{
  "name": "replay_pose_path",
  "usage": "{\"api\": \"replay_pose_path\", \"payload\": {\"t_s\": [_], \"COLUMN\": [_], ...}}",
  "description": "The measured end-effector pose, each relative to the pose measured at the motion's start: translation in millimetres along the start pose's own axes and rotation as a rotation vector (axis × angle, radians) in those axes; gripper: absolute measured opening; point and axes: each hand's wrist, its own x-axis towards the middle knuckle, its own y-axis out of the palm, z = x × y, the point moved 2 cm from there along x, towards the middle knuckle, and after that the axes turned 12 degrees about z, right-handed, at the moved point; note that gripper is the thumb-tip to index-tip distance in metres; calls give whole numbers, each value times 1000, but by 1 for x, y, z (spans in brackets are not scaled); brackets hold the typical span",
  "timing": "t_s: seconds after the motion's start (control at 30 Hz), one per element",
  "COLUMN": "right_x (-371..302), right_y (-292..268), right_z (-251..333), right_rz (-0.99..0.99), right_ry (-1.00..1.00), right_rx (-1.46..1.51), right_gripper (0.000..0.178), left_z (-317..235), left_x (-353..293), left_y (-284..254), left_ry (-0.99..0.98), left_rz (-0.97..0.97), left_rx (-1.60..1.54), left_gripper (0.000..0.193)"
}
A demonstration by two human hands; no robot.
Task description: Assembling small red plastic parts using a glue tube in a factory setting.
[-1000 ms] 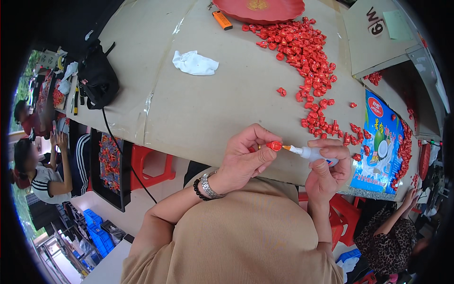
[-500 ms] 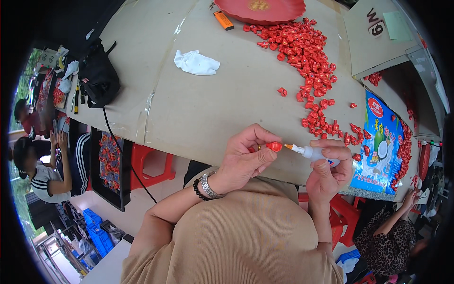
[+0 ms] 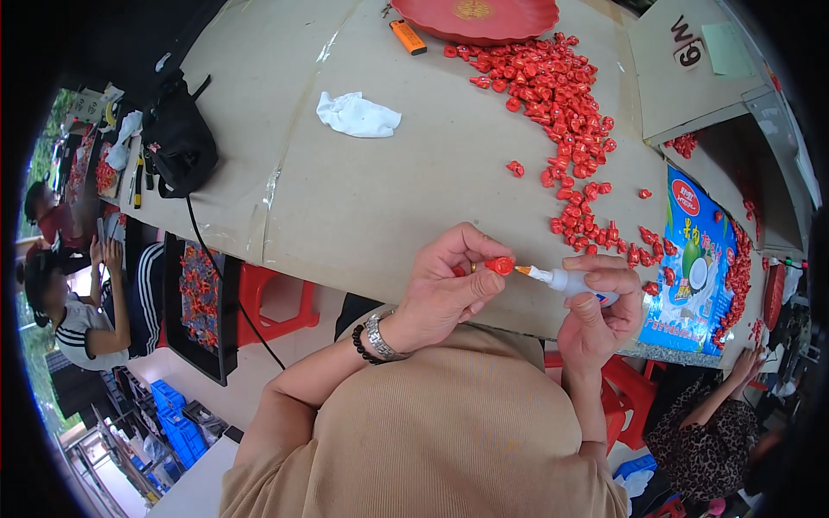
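Note:
My left hand (image 3: 453, 285) pinches a small red plastic piece (image 3: 500, 265) between thumb and fingertips over the table's near edge. Another bit of red shows behind its fingers, mostly hidden. In my right hand (image 3: 598, 315) lies a small white squeeze bottle (image 3: 571, 283), its narrow orange-brown tip pointing left. That tip is right at the red piece; whether the two touch I cannot tell. Beyond my hands, a heap of similar red pieces (image 3: 553, 95) spreads over the table and trails toward the right hand.
A red scalloped tray (image 3: 484, 26), an orange box-shaped item (image 3: 408, 38) and a crumpled white cloth (image 3: 359, 115) lie on the table (image 3: 389, 190). A blue printed sheet (image 3: 696, 268) and a box-like stand (image 3: 691, 78) are at right. A black bag (image 3: 180, 138) sits left. Other people work on both sides.
The bottle in my right hand has shifted slightly left, its tip closer to the red piece. My left hand stays nearly still.

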Motion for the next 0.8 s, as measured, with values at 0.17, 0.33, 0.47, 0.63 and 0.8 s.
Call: {"api": "replay_pose_path", "payload": {"t_s": [0.17, 0.33, 0.47, 0.63, 0.8], "right_x": [0, 2, 2, 0, -1], "right_y": [1, 1, 0, -2, -2], "right_z": [-1, -2, -1, -2, -2], "right_rz": [24, 28, 11, -10, -11], "right_ry": [-5, -39, -50, -22, -19], "right_rx": [-24, -64, -46, -16, -30], "right_gripper": [20, 19, 19, 20, 19], "left_z": [0, 0, -1, -1, 0], "left_x": [0, 0, 1, 0, 0], "left_y": [0, 0, 1, 1, 0], "left_ry": [-10, -10, -6, -13, -3], "left_rz": [1, -2, -1, -20, -16], "left_rx": [1, -10, -14, -12, -11], "left_gripper": [18, 18, 18, 18, 19]}}
